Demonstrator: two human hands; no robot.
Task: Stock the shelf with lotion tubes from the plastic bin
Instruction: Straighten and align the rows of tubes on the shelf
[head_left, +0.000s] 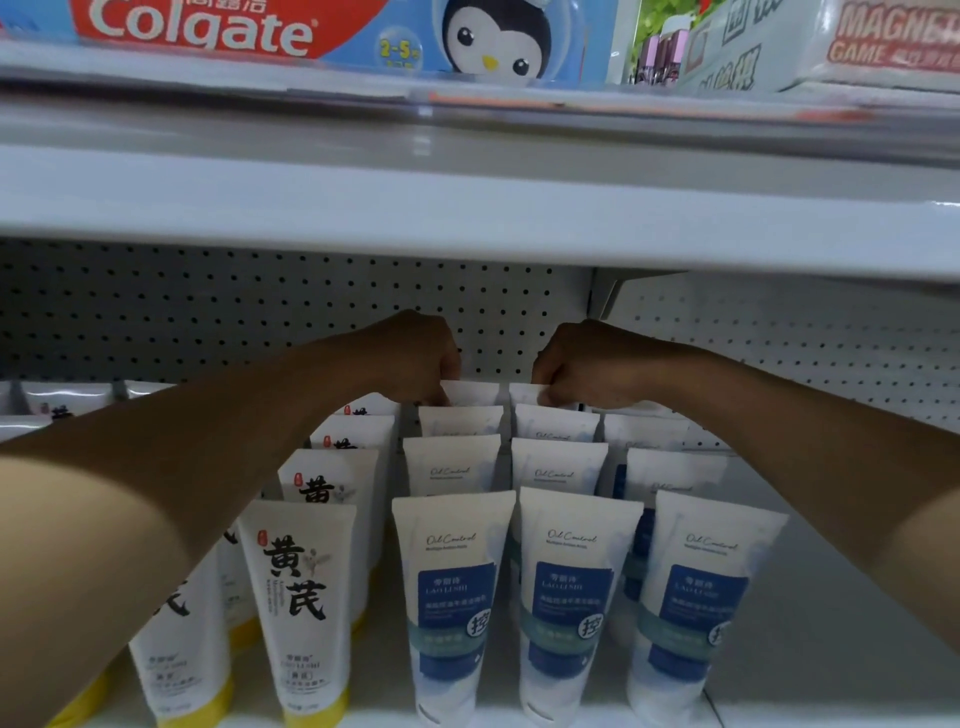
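Both hands, left hand (415, 358) and right hand (582, 364), each pinch a far blue lotion tube (470, 392) by its crimped top, seemingly to seat it upright behind the rows on the shelf (831, 597).

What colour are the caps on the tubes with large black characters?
Yellow, seen on the front tube's cap in the head view.

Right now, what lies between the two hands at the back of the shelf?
In the head view, only bare pegboard shows between the left hand and the right hand; each pinches its own rear tube top.
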